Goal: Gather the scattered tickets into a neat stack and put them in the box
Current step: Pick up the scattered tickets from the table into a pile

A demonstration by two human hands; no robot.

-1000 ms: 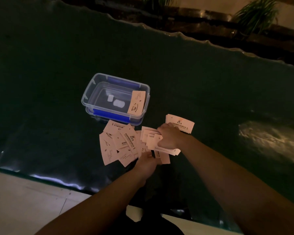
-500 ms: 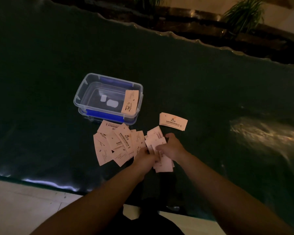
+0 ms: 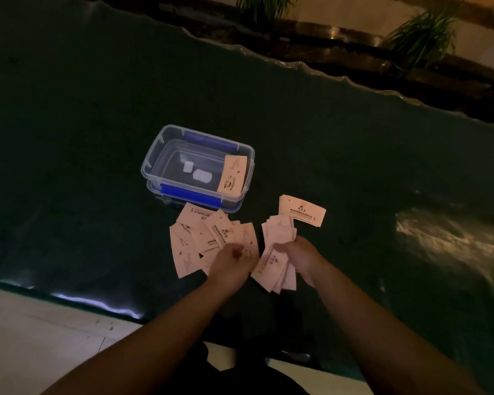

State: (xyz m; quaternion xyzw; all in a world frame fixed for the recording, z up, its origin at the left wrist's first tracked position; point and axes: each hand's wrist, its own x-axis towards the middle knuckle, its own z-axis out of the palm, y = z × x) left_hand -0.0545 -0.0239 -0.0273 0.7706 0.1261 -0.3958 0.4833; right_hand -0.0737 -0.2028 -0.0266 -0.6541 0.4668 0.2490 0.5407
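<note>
A clear plastic box [image 3: 154, 162] with blue clips stands on the dark table, one pale ticket [image 3: 232, 174] leaning inside its right end. Several pink-white tickets [image 3: 196, 238] lie fanned out just in front of the box. My right hand [image 3: 300, 256] grips a loose, uneven bundle of tickets [image 3: 275, 252]. My left hand [image 3: 230, 263] rests on the near edge of the fanned pile, fingers curled on a ticket. A single ticket [image 3: 302, 210] lies apart, just beyond the bundle to the right.
The dark green table cover [image 3: 354, 155] spreads wide on all sides. Its near edge [image 3: 97, 303] runs above pale floor tiles. Potted plants [image 3: 422, 32] and a dark ledge stand behind the far edge. A glare patch [image 3: 445, 235] lies at right.
My right hand pulled back from the far single ticket with the bundle, which now stands more upright. My left hand shifted left onto the fanned pile.
</note>
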